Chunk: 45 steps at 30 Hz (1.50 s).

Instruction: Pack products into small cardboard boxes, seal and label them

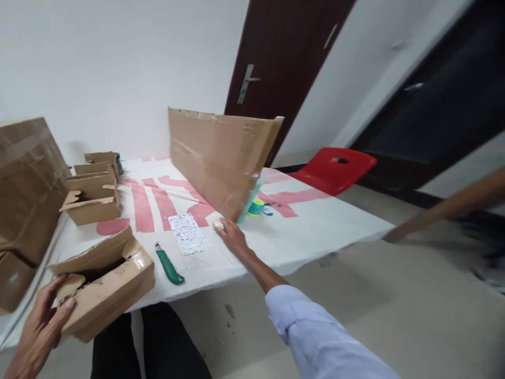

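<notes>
My left hand (45, 313) grips the near end of a small open cardboard box (114, 292), thumb on its side and fingers at the flap. The box is tilted over the table's front edge. My right hand (233, 237) rests on the table, its fingers closed over a small whitish thing (218, 225) whose kind I cannot make out. Just behind that hand a large cardboard sheet (221, 158) stands upright. Between my hands lie a green utility knife (169, 266) with a little blade showing and a white sheet with printed outlines (189, 234).
Several small open boxes (92, 197) line the left, beside large cardboard boxes (29, 184). A roll of tape (256, 207) is right of the cardboard sheet. Red strips mark the white table cover (315, 226). A red chair (335, 171) and another person's arm (453, 210) are at the right.
</notes>
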Motion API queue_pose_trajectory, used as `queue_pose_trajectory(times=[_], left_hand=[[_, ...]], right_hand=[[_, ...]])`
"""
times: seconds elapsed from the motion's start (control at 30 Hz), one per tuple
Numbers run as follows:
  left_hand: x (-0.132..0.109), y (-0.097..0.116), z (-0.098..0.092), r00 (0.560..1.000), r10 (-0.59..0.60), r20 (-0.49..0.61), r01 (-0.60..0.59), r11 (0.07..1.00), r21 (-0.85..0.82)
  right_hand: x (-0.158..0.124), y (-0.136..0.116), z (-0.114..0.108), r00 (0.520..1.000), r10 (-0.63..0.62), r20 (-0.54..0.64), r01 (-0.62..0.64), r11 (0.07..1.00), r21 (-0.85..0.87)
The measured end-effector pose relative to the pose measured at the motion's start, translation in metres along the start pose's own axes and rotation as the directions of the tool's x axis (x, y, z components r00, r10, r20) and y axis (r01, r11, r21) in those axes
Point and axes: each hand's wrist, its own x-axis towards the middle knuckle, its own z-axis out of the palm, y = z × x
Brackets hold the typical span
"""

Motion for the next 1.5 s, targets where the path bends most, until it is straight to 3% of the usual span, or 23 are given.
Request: queue_pose_trajectory(times=[0.23,0.43,0.53,0.63,0.77,0.87,0.97,1.03,1.37,1.5], left_hand=[[-0.008,0.004,-0.001,0.987,0.093,0.133,-0.072,0.985,-0.158],[-0.006,0.007,-0.004,0.974,0.129,0.185,-0.09,0.975,-0.205],[-0.006,0.007,-0.006,0.967,0.14,0.213,-0.093,0.972,-0.218],[-0.004,0.005,-0.007,0.958,0.149,0.246,-0.088,0.966,-0.242],[-0.004,0.003,-0.007,0.948,0.169,0.268,-0.096,0.959,-0.267],[-0.006,0.003,-0.007,0.946,0.179,0.269,-0.107,0.958,-0.265],[-0.008,0.005,-0.006,0.944,0.189,0.269,-0.114,0.956,-0.271],[-0.009,0.006,-0.007,0.943,0.192,0.272,-0.115,0.954,-0.276],[-0.014,0.012,-0.006,0.943,0.227,0.244,-0.157,0.948,-0.278],[-0.013,0.008,-0.004,0.94,0.227,0.256,-0.158,0.952,-0.264]], right_hand=[[-0.006,0.006,0.002,0.998,-0.065,0.011,0.065,0.998,0.017],[-0.011,0.002,-0.005,0.993,-0.117,0.023,0.119,0.985,-0.129],[-0.01,-0.023,-0.014,0.988,-0.14,-0.06,0.129,0.98,-0.153],[-0.009,-0.073,-0.029,0.967,-0.224,-0.117,0.222,0.974,-0.038],[-0.021,-0.169,-0.055,0.874,-0.468,-0.133,0.486,0.824,0.29],[-0.041,-0.237,-0.074,0.742,-0.667,-0.069,0.615,0.635,0.468],[-0.06,-0.282,-0.087,0.586,-0.811,0.004,0.699,0.507,0.504],[-0.069,-0.296,-0.094,0.536,-0.844,0.034,0.733,0.485,0.478],[-0.125,-0.285,-0.13,0.592,-0.795,-0.132,0.735,0.466,0.491],[-0.13,-0.276,-0.127,0.695,-0.704,-0.147,0.636,0.505,0.583]])
